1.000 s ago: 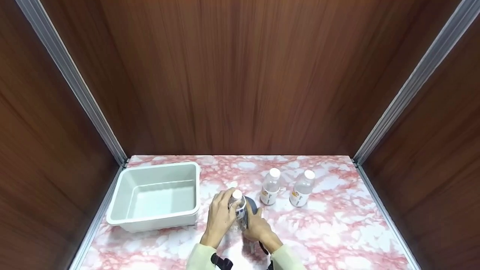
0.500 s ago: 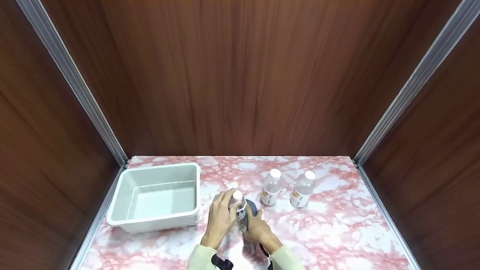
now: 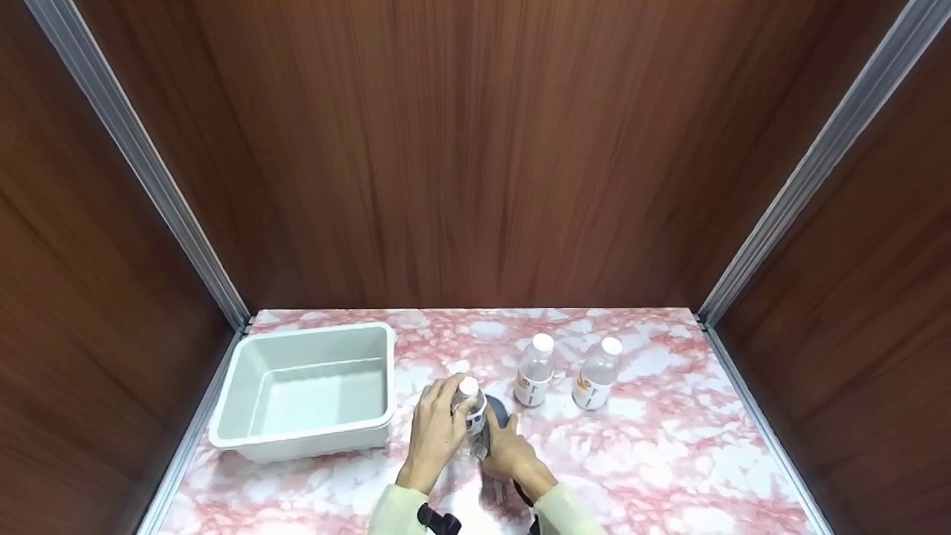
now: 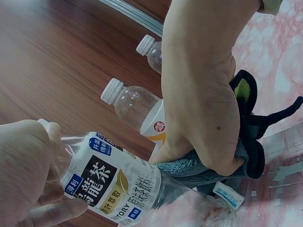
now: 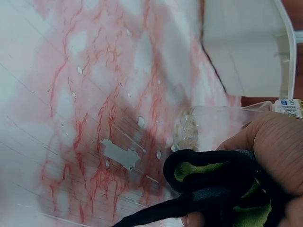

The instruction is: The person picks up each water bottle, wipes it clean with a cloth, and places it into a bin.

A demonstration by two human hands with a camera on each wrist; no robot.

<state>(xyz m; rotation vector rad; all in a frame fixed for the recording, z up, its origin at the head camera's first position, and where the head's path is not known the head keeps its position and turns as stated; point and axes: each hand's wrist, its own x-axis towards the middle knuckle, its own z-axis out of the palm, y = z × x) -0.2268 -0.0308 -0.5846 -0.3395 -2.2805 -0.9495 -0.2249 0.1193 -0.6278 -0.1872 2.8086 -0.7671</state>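
A clear plastic bottle (image 4: 118,182) with a white cap and a white oolong-tea label stands upright between my hands. My left hand (image 3: 433,429) grips it near the neck from the left. In my right hand (image 3: 513,453) is a bunched grey-blue plush cloth (image 4: 189,168) with black edging and a green inner side, held against the bottle's right side. The cloth's edge loops and a black strap (image 5: 156,213) hang out below the hand in the right wrist view. Behind the cloth, a small white printed tag (image 4: 228,195) shows.
Two more clear bottles with white caps, one nearer (image 3: 535,371) and one farther right (image 3: 596,375), stand behind my right hand. A pale grey-green plastic bin (image 3: 304,438) sits on the left of the red-and-white marbled table (image 3: 669,461). Wood-grain panels (image 3: 475,163) enclose the back and sides.
The view shifts very slightly. Both hands, the bottle and the cloth keep almost the same places.
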